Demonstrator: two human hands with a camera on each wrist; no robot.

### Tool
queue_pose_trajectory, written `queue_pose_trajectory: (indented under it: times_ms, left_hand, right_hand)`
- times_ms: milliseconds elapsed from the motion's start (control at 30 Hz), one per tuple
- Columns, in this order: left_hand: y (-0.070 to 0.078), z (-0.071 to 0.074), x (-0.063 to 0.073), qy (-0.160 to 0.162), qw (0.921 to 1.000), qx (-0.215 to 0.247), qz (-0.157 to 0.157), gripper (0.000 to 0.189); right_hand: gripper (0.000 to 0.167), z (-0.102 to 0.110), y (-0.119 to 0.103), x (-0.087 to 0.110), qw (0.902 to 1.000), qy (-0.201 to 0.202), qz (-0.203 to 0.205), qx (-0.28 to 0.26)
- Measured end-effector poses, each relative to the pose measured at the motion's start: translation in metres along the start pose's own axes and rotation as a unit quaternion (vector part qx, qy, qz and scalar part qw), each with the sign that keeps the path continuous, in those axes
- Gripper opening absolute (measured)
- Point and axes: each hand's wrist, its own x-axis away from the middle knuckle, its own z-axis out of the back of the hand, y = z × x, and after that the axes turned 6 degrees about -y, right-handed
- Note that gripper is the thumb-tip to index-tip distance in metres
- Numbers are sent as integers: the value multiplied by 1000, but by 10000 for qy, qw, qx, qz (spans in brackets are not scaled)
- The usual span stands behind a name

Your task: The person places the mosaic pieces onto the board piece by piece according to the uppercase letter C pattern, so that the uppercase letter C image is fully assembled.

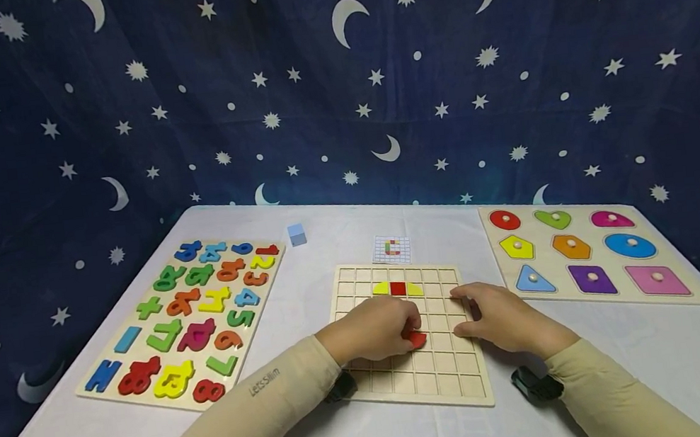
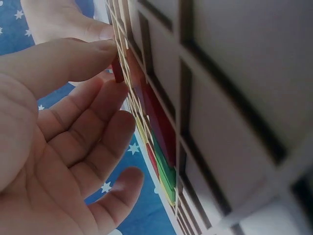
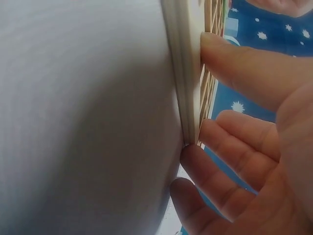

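Note:
My left hand (image 1: 377,326) is over the middle of a wooden grid board (image 1: 442,385). Its thumb and index finger pinch a small red piece (image 1: 417,340), seen edge-on as a thin red tile (image 2: 117,70) in the left wrist view. In that view, another red piece (image 2: 159,125) and a green piece (image 2: 164,169) lie in the grid; the hand hides them from the head view. Toward the board's far side, a red square (image 1: 399,289) sits between two yellow pieces (image 1: 381,288). My right hand (image 1: 495,321) rests its thumb and fingertips along the board's right edge.
Beyond the board lies a small pattern card (image 1: 392,250), with a light blue cube (image 1: 297,235) to its left. A number puzzle board (image 1: 168,406) lies at left, a knobbed shape puzzle board (image 1: 685,296) at right. A dark starry curtain (image 1: 309,73) hangs behind the white-covered table (image 1: 228,220).

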Motion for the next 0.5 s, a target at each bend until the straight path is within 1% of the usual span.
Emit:
queue_pose_trajectory:
  times_ms: [133, 333, 500]
  left_hand:
    - [1, -1, -3, -5, 9999, -96, -55, 12]
    - [3, -2, -5, -63, 9997, -215, 73, 13]
    - [4, -2, -7, -16, 9996, -237, 133, 14]
  right_hand:
    - [63, 1, 1, 0, 10000, 23, 12, 6]
    - [62, 1, 1, -1, 10000, 27, 67, 11]
    - [63, 1, 3, -1, 10000, 31, 77, -17]
